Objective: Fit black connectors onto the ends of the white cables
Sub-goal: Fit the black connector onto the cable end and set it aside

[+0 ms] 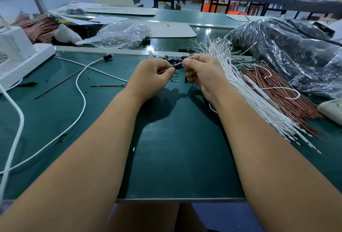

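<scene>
head view showed us mid-fit: our left hand (151,77) pinched a black connector (178,66), our right hand (201,72) closed at its tip, at twelve o'clock above the table (181,157). whether a wire was in it, we could not tell. white cables (246,91) lay at three o'clock. next, we judged, needed a straight push.
</scene>
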`<state>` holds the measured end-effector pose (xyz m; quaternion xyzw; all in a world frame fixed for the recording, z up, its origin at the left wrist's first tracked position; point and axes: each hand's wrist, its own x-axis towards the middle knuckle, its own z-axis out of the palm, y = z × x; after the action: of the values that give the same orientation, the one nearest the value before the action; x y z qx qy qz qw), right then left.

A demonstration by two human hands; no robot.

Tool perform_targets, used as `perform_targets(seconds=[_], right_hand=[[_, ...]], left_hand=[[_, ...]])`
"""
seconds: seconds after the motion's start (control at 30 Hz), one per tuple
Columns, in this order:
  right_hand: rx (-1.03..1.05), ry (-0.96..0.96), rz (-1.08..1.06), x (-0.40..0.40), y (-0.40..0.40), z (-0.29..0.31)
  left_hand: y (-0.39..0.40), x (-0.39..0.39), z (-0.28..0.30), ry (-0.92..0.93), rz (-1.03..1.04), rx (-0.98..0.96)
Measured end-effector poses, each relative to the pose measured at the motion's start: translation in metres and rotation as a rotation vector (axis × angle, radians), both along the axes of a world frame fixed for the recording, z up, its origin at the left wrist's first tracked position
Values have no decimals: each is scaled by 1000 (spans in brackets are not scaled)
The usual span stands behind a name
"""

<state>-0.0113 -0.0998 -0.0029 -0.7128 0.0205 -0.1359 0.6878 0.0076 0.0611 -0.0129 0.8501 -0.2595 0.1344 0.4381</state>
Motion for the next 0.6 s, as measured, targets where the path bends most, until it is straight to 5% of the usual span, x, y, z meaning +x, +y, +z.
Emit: perform_targets(seconds=[0.27,0.6], right_hand=[[-146,-32,53,-1,-3,-6],[40,-44,95,-1,0,-5]], left_hand=[[2,1,-1,-1,-45,38],[1,1,-2,36,-33,-14]])
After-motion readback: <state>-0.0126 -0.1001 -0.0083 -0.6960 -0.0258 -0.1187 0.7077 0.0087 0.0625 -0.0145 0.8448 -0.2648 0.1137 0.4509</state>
